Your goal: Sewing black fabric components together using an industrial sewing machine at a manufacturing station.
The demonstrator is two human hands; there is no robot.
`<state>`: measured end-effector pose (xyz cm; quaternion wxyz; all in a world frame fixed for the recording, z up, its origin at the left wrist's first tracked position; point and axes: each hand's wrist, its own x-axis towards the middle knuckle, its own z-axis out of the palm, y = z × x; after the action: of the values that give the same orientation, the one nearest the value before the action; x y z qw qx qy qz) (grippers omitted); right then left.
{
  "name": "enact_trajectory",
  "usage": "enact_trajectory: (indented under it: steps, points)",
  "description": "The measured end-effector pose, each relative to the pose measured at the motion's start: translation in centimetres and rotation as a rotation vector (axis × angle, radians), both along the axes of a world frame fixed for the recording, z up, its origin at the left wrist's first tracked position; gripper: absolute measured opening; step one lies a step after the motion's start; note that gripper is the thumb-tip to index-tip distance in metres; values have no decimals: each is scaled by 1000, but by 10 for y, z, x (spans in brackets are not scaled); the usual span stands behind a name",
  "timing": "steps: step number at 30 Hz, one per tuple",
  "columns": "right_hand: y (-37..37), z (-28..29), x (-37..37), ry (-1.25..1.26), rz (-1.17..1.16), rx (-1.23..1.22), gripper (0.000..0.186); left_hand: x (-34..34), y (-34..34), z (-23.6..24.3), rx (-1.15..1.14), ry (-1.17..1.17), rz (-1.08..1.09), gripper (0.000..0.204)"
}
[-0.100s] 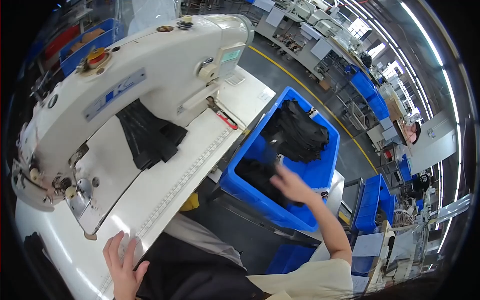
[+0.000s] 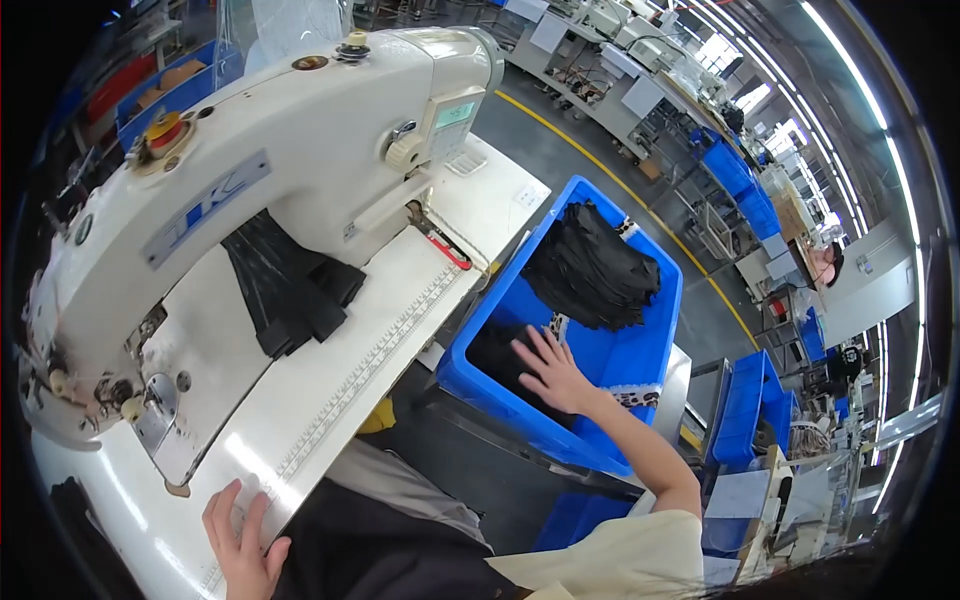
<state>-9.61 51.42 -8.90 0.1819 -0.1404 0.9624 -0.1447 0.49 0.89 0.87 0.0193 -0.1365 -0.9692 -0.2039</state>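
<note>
Right hand (image 2: 560, 378) is splayed over a heap of black fabric (image 2: 500, 358) at 8 o'clock in the blue rectangular plastic crate (image 2: 605, 350); nothing pinched that I can see, can't tell if the fingertips actually touch. Left hand (image 2: 245, 552) is just resting on the glossy white tabletop (image 2: 275, 415), 7 o'clock in view, gripping nothing. There's a layered black fabric stack (image 2: 590, 268) at the crate's 1 o'clock. My worry? It's all one black, so a sloppy grab could catch several layers. Wrist's also right by the leopard-print strip (image 2: 636, 396) at 4 o'clock; a careless sweep could drag that askew.
</note>
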Motion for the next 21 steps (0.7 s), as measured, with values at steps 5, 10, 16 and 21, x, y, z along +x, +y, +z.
enact_trajectory:
  steps: [5, 10, 16, 21]
  points:
    - [16, -130, -9, 327, 162, 228, 54, -13, -9, -39, 503, -58, 121, 45]
    - [16, -174, -21, 668, 258, 538, 45, -20, -10, -3, 5, 106, 4, 52]
    - [-57, 74, -44, -73, 164, 456, 27, 1, -26, 1, 237, 300, -21, 35]
    - [-224, 166, -32, -44, 278, -252, 16, 48, -63, 21, 312, 471, 221, 18]
